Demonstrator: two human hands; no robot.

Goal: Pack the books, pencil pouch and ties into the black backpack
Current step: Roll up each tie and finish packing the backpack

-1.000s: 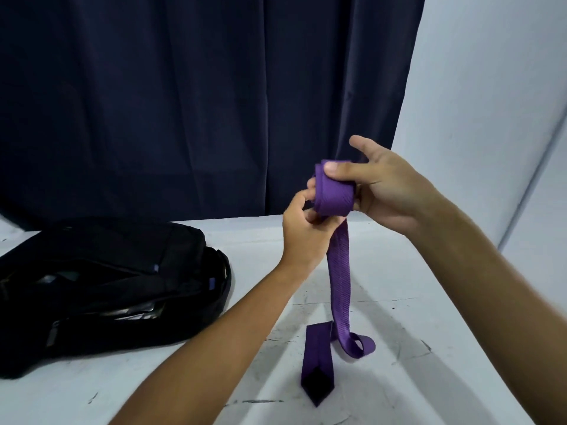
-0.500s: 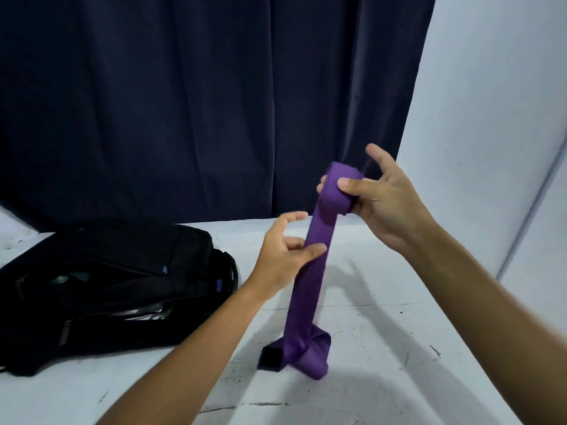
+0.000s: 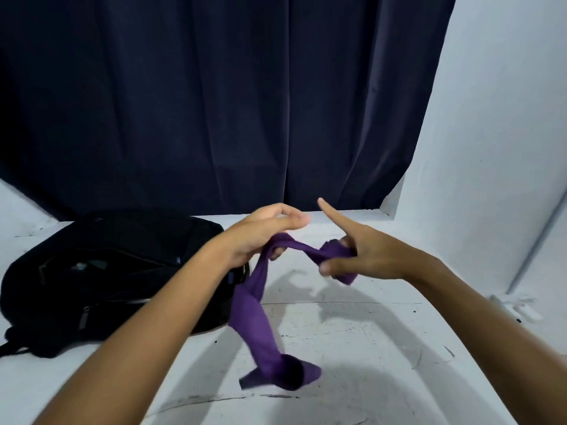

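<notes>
The purple tie (image 3: 251,320) hung between both hands above the white bench (image 3: 368,348), its wide end crumpled on the surface. The black backpack (image 3: 101,280) lay unzipped toward the bench's left edge, before a dark curtain (image 3: 214,102). The left hand (image 3: 260,237) curled around the strip; the right hand (image 3: 362,256) clutched the bunched end, forefinger extended

The left of the white table (image 3: 352,348) is taken up by a black backpack (image 3: 101,271), lying flat, its rear edge close to the dark curtain (image 3: 214,102) by which the far side is closed off. A white wall (image 3: 497,148) bounds the right. Bare tabletop is left open right of the backpack, crossed in the middle by a hanging purple tie (image 3: 254,326).
</notes>
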